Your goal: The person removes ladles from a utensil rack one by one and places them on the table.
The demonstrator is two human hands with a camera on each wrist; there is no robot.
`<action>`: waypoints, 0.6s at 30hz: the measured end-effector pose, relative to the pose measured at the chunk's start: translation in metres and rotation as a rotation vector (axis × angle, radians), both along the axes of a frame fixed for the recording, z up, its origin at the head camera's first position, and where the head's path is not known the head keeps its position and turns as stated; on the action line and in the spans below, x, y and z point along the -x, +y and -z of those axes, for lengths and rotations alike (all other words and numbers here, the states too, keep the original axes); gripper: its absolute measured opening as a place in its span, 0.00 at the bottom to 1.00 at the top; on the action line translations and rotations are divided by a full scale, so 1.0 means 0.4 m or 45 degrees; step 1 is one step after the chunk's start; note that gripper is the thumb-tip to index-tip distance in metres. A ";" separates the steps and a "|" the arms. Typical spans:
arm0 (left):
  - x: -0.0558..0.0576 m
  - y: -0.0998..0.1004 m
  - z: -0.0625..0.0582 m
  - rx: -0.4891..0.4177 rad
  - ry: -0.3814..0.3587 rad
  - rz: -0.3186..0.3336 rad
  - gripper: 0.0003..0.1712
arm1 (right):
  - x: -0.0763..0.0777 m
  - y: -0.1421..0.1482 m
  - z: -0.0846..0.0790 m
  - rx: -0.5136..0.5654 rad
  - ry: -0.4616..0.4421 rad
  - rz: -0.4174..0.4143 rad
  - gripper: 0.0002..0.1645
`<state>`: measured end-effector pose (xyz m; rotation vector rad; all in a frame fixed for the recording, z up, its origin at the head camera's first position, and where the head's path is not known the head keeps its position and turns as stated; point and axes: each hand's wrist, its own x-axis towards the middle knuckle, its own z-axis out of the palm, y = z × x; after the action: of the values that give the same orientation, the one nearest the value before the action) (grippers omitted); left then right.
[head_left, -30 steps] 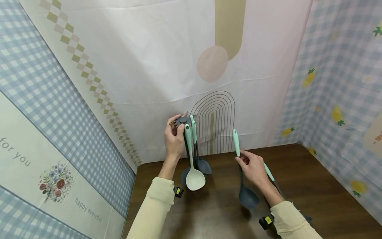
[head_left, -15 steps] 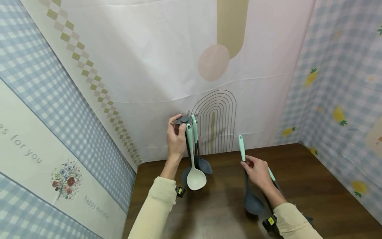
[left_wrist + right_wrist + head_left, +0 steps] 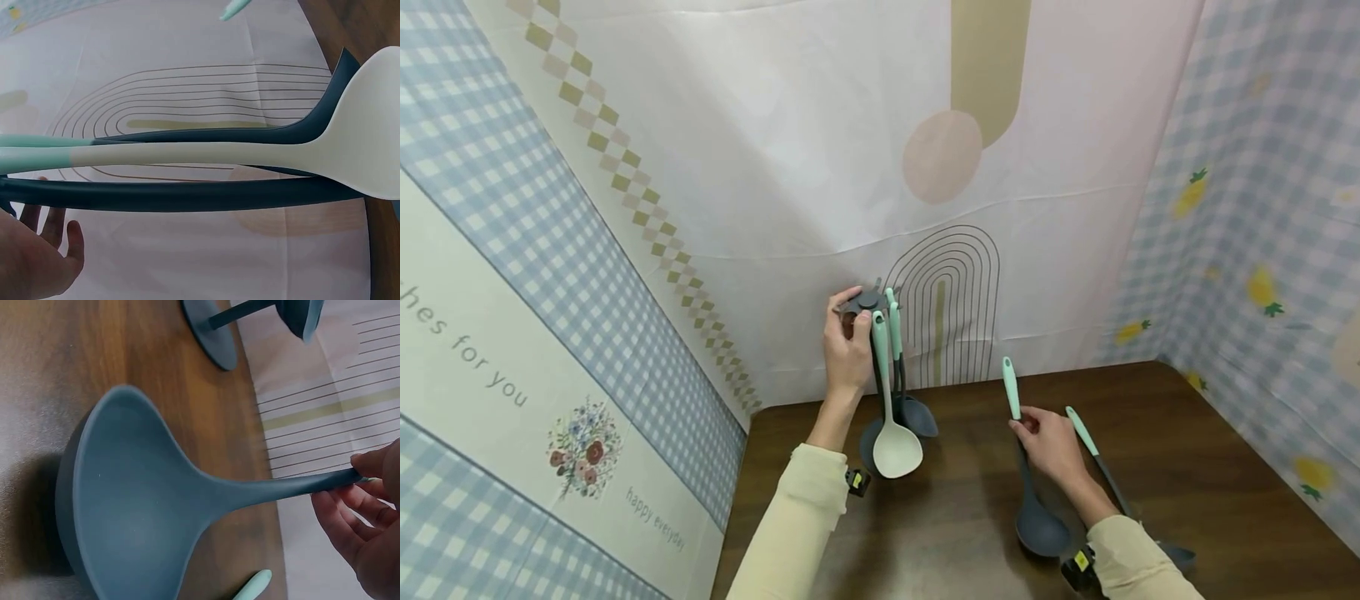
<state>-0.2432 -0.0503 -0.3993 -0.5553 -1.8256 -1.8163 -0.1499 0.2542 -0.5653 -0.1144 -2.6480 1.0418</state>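
Note:
My left hand [image 3: 847, 354] holds the dark top of a utensil stand [image 3: 868, 300] near the back wall. From it hang a white ladle [image 3: 897, 451] with a mint handle and, behind that, dark utensils [image 3: 919, 417] partly hidden. My right hand [image 3: 1054, 446] pinches a dark ladle [image 3: 1042, 530] by its shaft, just below the mint handle. In the right wrist view the ladle's wide bowl [image 3: 137, 494] hangs low over the table, its shadow close by. Left wrist view: fingers [image 3: 75, 244] show beside a dark shaft [image 3: 187, 195].
Another mint-handled utensil [image 3: 1081, 430] lies on the brown wooden table [image 3: 962, 500] to the right, partly hidden by my right forearm. The stand's round base [image 3: 212, 337] shows in the right wrist view. A patterned cloth wall [image 3: 805, 200] rises behind the table.
My right hand has lowered the dark ladle toward the table, shifting slightly right. The mint handle of the utensil on the table shows more fully. My left hand keeps its grip on the stand.

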 end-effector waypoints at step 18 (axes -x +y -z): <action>-0.067 0.009 -0.066 -0.013 0.020 -0.003 0.24 | 0.008 0.008 0.084 -0.063 -0.192 -0.068 0.19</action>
<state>-0.2162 -0.0466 -0.3728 -0.5619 -1.8052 -1.8137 -0.1533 0.2574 -0.5988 -0.1162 -2.8247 1.0202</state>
